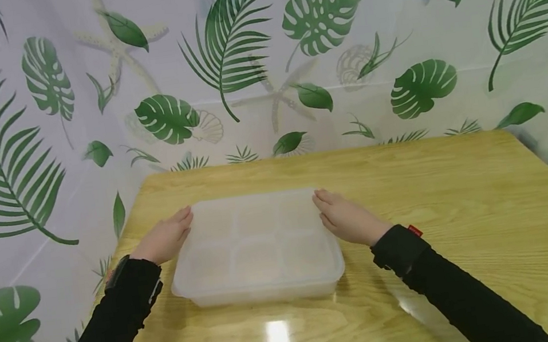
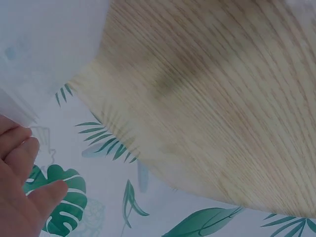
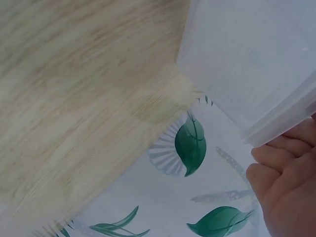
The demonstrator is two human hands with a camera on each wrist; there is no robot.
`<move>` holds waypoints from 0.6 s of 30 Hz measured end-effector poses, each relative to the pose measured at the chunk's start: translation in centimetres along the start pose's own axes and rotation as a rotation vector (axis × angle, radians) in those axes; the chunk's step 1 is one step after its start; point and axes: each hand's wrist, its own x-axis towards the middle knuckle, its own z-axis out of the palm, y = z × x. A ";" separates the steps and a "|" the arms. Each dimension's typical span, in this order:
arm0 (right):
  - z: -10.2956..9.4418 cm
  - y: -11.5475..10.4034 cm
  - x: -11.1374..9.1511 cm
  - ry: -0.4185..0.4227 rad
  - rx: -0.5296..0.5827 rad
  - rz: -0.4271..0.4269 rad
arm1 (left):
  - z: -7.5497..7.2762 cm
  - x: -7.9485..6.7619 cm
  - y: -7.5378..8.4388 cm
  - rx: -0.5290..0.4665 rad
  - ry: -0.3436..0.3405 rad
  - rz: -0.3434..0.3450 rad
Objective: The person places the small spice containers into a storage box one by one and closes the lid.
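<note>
A translucent white lidded plastic box (image 1: pixel 258 248) is between my two hands over the wooden table, its top marked off into several square sections. My left hand (image 1: pixel 165 237) lies along the box's left side, fingers extended against the rim. Along the opposite side, my right hand (image 1: pixel 346 217) rests in the same way with straight fingers. In the left wrist view, the fingertips of the left hand (image 2: pixel 22 182) meet the box edge (image 2: pixel 54 49), thumb apart. The right wrist view has the right hand (image 3: pixel 291 182) right at the box's rim (image 3: pixel 284 116).
The yellow wood-grain table (image 1: pixel 467 215) extends to the right of the box. A white sheet with green leaf prints (image 1: pixel 255 110) hangs behind the table and down its left side. Light glares off the tabletop near the front.
</note>
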 end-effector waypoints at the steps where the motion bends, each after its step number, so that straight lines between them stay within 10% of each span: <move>1: 0.0 -0.2 -0.3 0.006 0.000 -0.008 | 0.0 -0.4 0.3 0.017 0.015 -0.003; 10: -0.5 -4.4 -6.3 -0.038 -0.016 -0.128 | 0.9 -7.8 4.2 0.040 0.088 0.030; 18: 0.4 -5.6 -8.7 0.059 -0.276 -0.234 | 2.9 -9.5 6.0 0.107 0.132 0.010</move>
